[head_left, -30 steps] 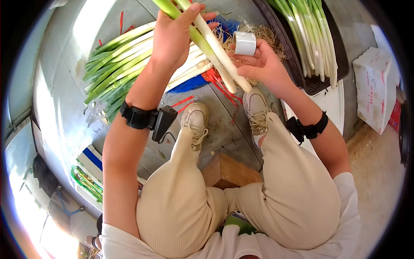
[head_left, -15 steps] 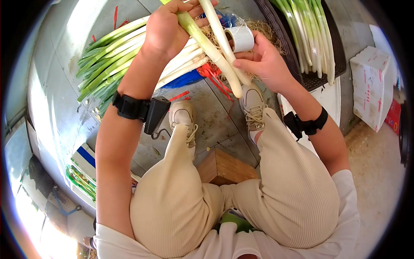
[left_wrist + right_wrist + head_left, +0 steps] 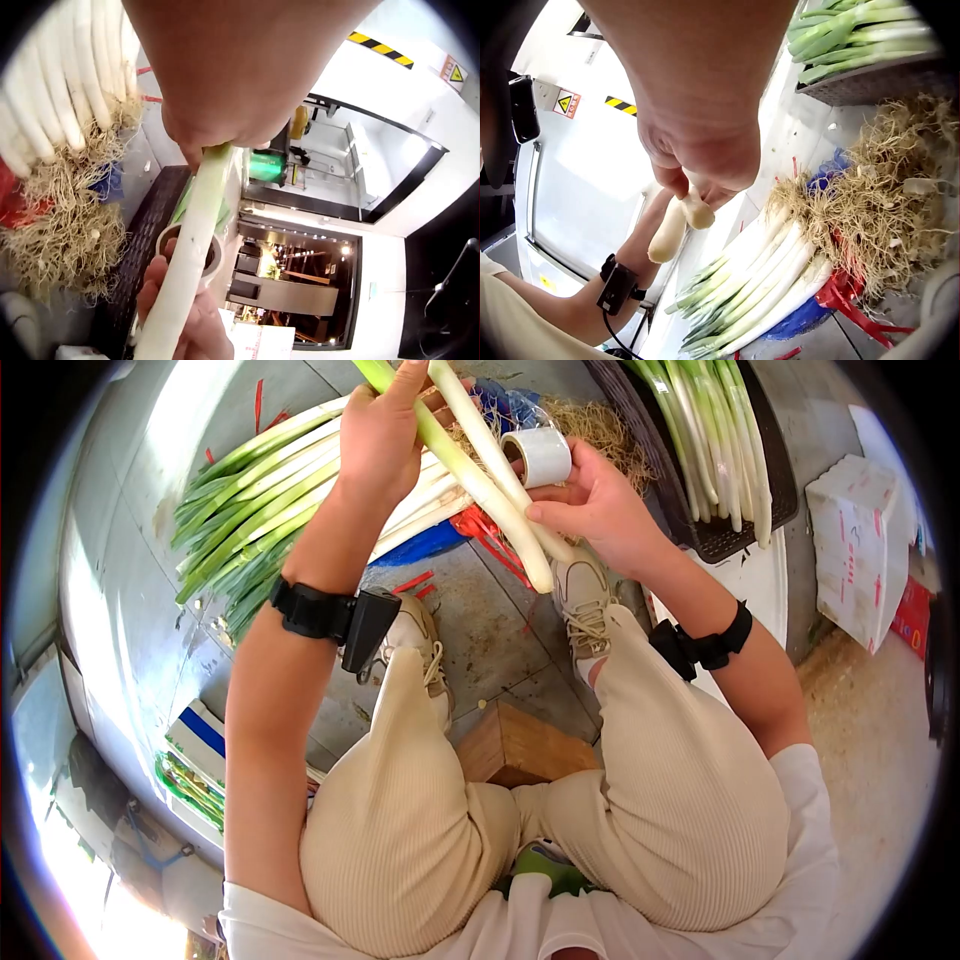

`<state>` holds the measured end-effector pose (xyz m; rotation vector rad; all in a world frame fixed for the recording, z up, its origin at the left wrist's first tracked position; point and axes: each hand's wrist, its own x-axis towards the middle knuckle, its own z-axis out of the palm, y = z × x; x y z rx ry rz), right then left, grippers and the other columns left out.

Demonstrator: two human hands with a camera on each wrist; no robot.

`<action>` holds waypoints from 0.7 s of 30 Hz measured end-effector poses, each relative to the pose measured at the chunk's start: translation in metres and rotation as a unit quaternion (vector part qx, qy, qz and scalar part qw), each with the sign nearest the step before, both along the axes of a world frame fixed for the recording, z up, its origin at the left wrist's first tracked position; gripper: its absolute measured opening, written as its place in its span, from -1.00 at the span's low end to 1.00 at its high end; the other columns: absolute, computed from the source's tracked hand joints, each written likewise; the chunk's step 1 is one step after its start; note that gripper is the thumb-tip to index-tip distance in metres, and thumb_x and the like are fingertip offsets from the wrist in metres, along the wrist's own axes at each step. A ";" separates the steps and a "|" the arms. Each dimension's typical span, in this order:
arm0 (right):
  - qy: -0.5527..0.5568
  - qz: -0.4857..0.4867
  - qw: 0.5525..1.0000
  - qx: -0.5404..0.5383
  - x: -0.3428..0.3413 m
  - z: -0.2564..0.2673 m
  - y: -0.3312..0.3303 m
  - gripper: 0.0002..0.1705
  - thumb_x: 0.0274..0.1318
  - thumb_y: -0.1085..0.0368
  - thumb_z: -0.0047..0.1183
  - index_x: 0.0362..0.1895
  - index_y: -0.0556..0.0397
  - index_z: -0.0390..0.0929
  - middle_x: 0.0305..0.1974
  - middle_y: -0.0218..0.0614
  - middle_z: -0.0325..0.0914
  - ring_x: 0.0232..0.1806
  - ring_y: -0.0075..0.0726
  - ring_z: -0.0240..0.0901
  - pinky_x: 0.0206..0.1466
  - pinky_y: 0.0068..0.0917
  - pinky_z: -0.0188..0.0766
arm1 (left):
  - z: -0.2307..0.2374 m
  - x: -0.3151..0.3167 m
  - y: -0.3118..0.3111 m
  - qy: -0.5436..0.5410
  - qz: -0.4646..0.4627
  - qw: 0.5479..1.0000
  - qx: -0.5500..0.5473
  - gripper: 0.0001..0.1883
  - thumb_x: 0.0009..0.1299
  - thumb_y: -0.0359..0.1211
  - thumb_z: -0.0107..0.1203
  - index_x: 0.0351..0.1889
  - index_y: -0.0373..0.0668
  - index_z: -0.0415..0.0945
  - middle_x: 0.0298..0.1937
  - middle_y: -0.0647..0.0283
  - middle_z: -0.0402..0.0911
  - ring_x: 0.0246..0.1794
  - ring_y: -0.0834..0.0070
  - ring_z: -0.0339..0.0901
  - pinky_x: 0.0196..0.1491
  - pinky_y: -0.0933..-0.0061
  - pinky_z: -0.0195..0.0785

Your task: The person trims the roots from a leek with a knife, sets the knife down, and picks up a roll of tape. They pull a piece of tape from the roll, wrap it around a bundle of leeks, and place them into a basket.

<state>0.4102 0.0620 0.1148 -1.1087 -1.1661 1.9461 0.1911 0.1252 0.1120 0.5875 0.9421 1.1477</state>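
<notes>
Two leeks (image 3: 465,472) are held slantwise just left of the tape (image 3: 548,457), with their white ends set nearer the person than the tape. The left hand (image 3: 380,445) is positioned left of the tape; its thumb and fingers are wrapped around the greener leek. Whether the second leek is also gripped by it cannot be told. The right hand (image 3: 610,510) is located to the right of the tape and nearer the person; one leek is pinched near its white end between thumb and fingers. The tape is carried at the fingers of this hand, and a fingertip is seen within its core in the left wrist view.

Farther left of the tape, a pile (image 3: 265,510) of leeks is laid on the floor (image 3: 490,620); its roots (image 3: 605,435) are spread behind the tape. Red cord (image 3: 482,525) is bunched left of the tape, nearer the person. To the right of the tape, a crate (image 3: 735,543) is loaded with leeks. Farther right, a white box (image 3: 855,550) is placed.
</notes>
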 end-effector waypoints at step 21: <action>0.016 -0.008 0.999 -0.026 -0.008 -0.007 -0.003 -0.39 0.07 0.48 0.24 0.20 0.14 0.29 0.07 -0.25 0.53 0.10 -0.36 0.55 0.16 -0.38 0.51 | -0.022 0.009 -0.012 -0.025 0.128 0.988 -0.078 -0.56 0.67 -0.13 -0.36 0.26 -0.30 0.16 0.19 -0.09 0.39 0.19 0.04 0.43 0.32 0.01 0.33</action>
